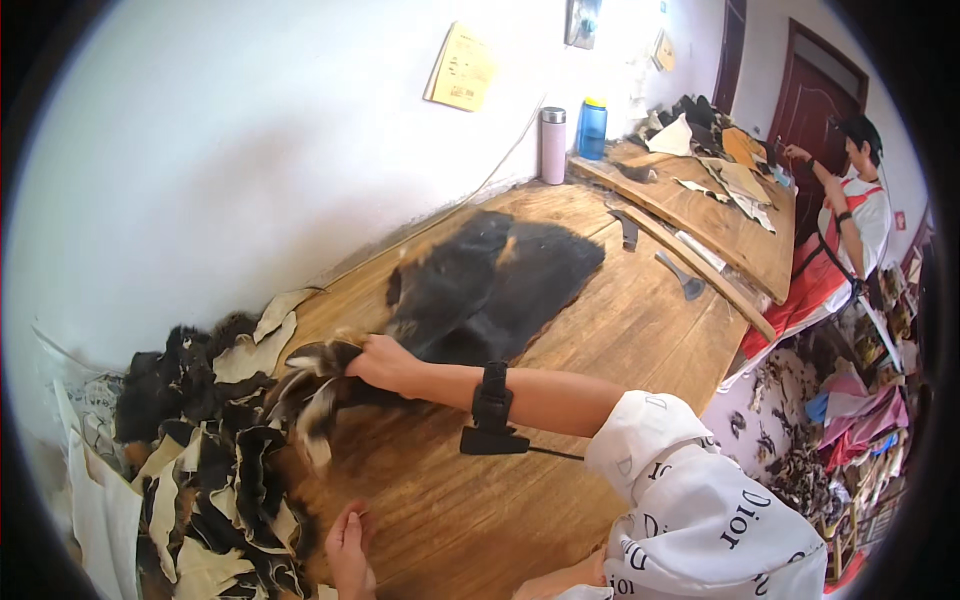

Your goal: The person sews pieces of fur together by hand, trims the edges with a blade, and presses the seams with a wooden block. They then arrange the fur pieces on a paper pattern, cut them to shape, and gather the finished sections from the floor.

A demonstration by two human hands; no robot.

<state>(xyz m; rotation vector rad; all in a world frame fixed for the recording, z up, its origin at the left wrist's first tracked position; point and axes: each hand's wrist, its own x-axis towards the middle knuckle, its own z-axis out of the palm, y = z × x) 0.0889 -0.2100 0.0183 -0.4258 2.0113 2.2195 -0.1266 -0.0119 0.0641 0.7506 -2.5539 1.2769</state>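
My right hand (385,364) is closed on a fur piece (318,392) with brown, black and pale hair, at the left of the wooden table. A black strap circles that wrist. Lower down, my left hand (348,553) is held over the table with loosely curved fingers and nothing visible in it. Beyond my right forearm lie dark fur pieces (490,285), spread flat and side by side. To the left, close to both hands, is a heap of fur and hide scraps (215,450), black on some faces and cream on others.
A wooden bar (700,272) crosses the table, with a dark fan-shaped blade (683,280) beside it. A pink flask (553,147) and blue bottle (592,130) stand by the wall. At the far right a person (858,205) stands near more hides. Scraps litter the floor.
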